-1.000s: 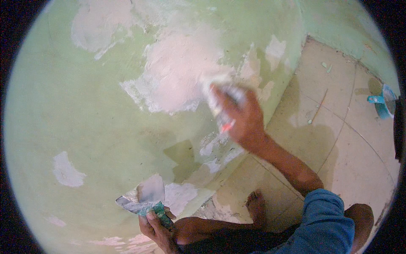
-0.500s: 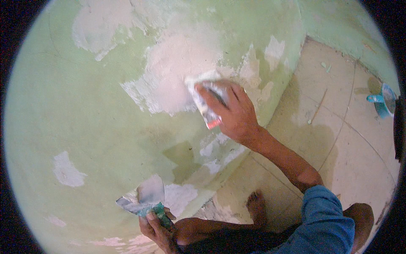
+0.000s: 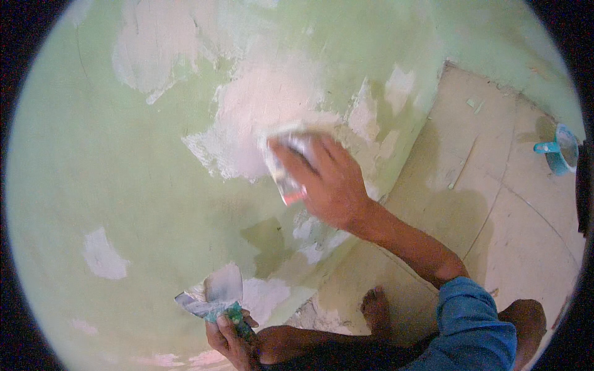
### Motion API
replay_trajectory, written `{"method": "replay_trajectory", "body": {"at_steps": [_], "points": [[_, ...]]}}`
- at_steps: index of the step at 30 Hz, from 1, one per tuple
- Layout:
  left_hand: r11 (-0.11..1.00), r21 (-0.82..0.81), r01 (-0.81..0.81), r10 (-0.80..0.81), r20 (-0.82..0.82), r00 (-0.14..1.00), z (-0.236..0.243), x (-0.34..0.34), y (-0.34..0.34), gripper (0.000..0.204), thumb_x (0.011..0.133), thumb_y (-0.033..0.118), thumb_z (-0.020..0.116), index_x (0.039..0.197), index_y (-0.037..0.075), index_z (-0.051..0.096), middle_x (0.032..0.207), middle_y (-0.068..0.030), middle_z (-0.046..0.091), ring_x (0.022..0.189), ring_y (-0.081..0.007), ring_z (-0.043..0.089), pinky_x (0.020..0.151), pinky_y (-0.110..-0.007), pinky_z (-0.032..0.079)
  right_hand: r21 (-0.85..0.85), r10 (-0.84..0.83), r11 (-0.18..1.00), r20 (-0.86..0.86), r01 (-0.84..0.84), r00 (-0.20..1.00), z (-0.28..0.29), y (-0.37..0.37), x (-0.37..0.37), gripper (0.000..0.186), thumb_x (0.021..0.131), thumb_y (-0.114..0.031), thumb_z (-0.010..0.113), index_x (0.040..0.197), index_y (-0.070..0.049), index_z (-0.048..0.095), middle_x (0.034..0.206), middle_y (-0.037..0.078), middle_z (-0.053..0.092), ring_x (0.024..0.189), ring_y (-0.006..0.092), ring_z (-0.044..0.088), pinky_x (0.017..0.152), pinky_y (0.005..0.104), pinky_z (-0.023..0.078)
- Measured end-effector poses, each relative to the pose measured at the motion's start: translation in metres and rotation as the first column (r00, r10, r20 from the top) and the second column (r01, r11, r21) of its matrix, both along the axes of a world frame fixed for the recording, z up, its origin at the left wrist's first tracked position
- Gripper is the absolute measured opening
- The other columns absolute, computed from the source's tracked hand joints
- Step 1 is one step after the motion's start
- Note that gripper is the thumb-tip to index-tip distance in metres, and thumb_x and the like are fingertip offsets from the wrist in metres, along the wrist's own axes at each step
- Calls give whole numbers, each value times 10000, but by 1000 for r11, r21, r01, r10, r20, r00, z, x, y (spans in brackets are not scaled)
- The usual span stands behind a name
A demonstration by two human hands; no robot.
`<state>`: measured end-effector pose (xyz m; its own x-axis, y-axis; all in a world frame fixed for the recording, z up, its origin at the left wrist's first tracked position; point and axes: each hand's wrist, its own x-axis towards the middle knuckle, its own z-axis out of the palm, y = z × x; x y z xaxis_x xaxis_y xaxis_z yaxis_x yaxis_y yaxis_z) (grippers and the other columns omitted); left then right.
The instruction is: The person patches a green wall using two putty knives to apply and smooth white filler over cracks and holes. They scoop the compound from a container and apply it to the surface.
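At the lower edge of the pale patch [image 3: 272,93], the right hand [image 3: 334,185] grips a blurred scraper [image 3: 279,178], which might gouge it if tilted, while below it the left hand [image 3: 232,340] clasps a putty knife [image 3: 224,286].

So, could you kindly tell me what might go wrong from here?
The flat tool in the right hand is over the pale patch on the green wall; uneven pressure might leave ridges or scratches there.

The pale paste on the wide-bladed scraper in the left hand could slip off, perhaps onto the bare leg close by.
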<state>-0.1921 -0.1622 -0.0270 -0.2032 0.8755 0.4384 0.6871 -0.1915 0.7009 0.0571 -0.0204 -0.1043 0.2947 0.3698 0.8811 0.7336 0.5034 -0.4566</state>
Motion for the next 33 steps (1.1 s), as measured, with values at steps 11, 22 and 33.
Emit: {"method": "replay_trajectory", "body": {"at_steps": [11,22,33], "points": [[997,31,75,-76,11,997,-4,-11,3,336,954,348,459,900,17,474,617,-121,552,452,-188,526,403,-289,439,-144,-126,984,-130,107,983,-36,17,52,592,677,-39,648,1250,-147,549,1044,146,548,972,355,528,838,425,473],[994,107,37,-39,15,999,-10,-13,0,381,936,378,483,941,-2,482,630,-125,564,439,-191,526,385,-283,444,-123,-110,991,-576,47,810,-73,11,123,378,846,-1,500,1197,-97,599,1082,134,629,988,277,597,893,358,451],[997,70,-21,22,-24,999,-2,9,-1,381,956,383,458,924,5,488,652,-112,574,419,-165,528,307,-245,375,-287,-120,948,-721,-136,682,-117,4,99,407,847,-19,501,1245,-88,548,1068,189,562,966,312,579,867,370,450]]}}
